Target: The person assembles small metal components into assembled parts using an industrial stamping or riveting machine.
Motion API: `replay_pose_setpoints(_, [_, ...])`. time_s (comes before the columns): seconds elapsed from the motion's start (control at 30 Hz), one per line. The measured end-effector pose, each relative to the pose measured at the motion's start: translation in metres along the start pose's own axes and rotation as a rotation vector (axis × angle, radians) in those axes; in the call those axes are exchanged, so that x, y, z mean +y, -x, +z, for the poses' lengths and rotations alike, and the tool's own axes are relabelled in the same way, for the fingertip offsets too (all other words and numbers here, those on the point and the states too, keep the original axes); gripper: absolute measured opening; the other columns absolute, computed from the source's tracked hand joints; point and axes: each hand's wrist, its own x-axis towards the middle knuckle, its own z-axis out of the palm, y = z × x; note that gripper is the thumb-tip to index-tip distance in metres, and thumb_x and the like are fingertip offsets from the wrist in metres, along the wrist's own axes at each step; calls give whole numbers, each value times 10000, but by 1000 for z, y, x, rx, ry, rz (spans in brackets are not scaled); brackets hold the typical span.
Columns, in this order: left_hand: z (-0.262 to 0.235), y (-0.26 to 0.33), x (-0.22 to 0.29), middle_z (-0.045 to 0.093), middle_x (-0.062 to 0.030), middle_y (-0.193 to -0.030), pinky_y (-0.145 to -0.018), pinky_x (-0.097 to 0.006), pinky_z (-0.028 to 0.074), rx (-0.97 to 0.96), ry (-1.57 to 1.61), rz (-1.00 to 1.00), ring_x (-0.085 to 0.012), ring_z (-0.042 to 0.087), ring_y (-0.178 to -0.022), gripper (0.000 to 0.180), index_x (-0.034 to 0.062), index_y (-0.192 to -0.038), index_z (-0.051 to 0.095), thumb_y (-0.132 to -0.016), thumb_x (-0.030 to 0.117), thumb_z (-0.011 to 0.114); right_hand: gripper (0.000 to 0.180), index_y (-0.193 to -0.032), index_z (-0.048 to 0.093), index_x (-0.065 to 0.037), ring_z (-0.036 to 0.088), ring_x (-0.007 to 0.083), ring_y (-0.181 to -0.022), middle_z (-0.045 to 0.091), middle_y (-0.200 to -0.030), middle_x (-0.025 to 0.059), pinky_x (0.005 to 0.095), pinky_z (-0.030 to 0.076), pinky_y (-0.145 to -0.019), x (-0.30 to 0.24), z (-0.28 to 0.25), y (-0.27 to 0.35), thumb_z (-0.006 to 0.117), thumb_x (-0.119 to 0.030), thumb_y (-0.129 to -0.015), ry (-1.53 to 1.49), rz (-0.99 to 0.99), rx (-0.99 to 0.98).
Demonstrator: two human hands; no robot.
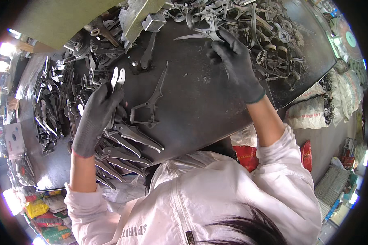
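My left hand (95,116), in a dark grey glove, is closed around a pair of flat metal pieces (118,76). Their bright rounded ends, each with a small hole, stick out past the fingers; the rest is hidden. Below and beside that hand lie several curved metal tool handles (129,134), stacked at the near edge of the table. My right hand (238,61), gloved alike, pinches a grey metal casting (212,32) with a long pointed arm, at the edge of a heap of castings (276,34). A similar casting (146,112) with a squared frame lies between my hands.
A metal machine block (141,18) overhangs the dark table (192,110) at the back left. More metal parts (49,106) are heaped along the left. White woven sacks (310,114) stand beyond the right table edge. A flat, dark, blade-shaped piece (148,53) lies near the machine.
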Motion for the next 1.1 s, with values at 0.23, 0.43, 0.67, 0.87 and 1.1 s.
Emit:
replay_pose_setpoints(0.23, [23,1,11,592,-117,-994,-792,-346,472,-367,66,-113,-237,582,-877,315,23,-1159,514,-845,51,524,433,-1297,469,6,625,208,-914,613,-1114,149,328,518,-751,25,-55,93,584,-129,-903,-391,457,-685])
replay_pose_setpoints(0.43, [63,-50,19,608,-153,-1042,-791,-295,522,-188,-214,675,-217,643,-866,330,-9,-1191,492,-864,30,487,428,-1248,496,27,613,167,-923,623,-1098,123,305,512,-729,11,-62,18,603,-190,-895,-50,216,-289])
replay_pose_setpoints(0.67, [8,-33,-10,635,-125,-964,-701,-312,552,-89,450,128,-205,655,-822,291,-10,-1118,525,-913,198,529,353,-1198,535,13,592,119,-830,637,-1000,101,260,485,-699,-19,7,96,618,-91,-871,-325,508,-571])
replay_pose_setpoints(0.87, [-17,-27,-40,645,-72,-880,-605,-278,519,-19,386,145,-157,625,-669,246,33,-1014,598,-861,225,620,245,-1097,593,2,577,96,-638,632,-869,51,262,481,-581,17,64,74,617,-92,-872,-32,163,-612])
replay_pose_setpoints(1.1, [-5,-28,-29,600,-39,-836,-595,-241,493,98,464,130,-95,582,-705,380,18,-1114,530,-923,347,551,183,-1023,631,-13,551,56,-594,621,-785,15,203,444,-529,3,80,5,595,-128,-886,185,170,-147])
